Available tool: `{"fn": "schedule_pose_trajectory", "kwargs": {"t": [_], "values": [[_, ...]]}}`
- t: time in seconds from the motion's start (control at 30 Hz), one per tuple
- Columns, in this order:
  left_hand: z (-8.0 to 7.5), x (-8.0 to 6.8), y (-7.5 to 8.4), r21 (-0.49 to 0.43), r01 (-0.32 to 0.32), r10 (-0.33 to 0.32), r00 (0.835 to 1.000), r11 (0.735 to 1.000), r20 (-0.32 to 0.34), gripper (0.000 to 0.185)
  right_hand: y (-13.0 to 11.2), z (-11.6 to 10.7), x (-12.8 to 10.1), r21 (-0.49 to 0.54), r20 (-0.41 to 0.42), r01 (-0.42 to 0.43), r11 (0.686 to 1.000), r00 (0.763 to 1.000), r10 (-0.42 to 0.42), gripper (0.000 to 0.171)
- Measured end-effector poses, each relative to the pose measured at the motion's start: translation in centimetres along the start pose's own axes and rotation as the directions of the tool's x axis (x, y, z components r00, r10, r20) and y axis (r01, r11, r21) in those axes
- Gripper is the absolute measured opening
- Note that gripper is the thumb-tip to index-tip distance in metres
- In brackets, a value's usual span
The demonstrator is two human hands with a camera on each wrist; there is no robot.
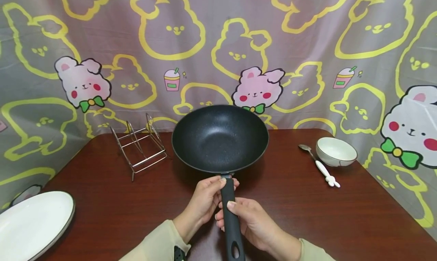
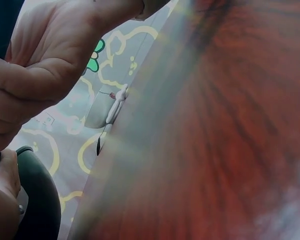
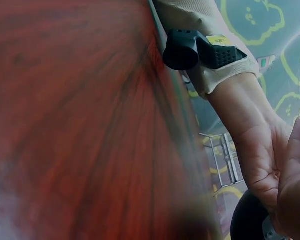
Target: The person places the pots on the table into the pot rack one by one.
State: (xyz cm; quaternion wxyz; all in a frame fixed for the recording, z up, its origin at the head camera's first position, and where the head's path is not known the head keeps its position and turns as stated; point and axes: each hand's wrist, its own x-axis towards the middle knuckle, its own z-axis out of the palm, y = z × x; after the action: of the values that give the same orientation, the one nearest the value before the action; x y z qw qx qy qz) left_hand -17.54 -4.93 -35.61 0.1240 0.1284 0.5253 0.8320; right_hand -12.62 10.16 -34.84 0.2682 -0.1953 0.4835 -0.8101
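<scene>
- The table (image 1: 307, 215), dark red-brown wood, fills the lower part of the head view, with a cartoon rabbit cloth (image 1: 218, 44) hung behind it.
- The black wok (image 1: 220, 137) sits over the middle of the table, tipped so its inside faces the camera (whether its base touches the wood cannot be told).
- A white plate (image 1: 32, 223) lies at the near left edge.
- A wire rack (image 1: 140, 147) stands just left of the wok.
- The left hand (image 1: 205, 202) curls its fingers round the handle (image 1: 230, 211) near the wok.
- The right hand (image 1: 250, 221) grips the handle just below.
- A white bowl (image 1: 336, 151) stands far right, beside a spoon (image 1: 321, 165).
</scene>
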Motion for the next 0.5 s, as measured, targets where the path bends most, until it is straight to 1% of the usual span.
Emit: {"fn": "schedule_pose_trajectory", "kwargs": {"t": [0.17,0.5], "values": [[-0.17,0.08,-0.04,-0.007,-0.010,0.010,1.000,1.000,0.005,0.034,0.11,-0.14,0.21,-0.024,0.005,0.021,0.999,1.000,-0.020,0.015],[-0.43,0.16,0.09,-0.019,-0.047,0.048,0.998,0.999,0.047,0.035,0.55,-0.44,0.44,-0.043,0.046,0.084,0.996,0.996,-0.082,0.017]]}}
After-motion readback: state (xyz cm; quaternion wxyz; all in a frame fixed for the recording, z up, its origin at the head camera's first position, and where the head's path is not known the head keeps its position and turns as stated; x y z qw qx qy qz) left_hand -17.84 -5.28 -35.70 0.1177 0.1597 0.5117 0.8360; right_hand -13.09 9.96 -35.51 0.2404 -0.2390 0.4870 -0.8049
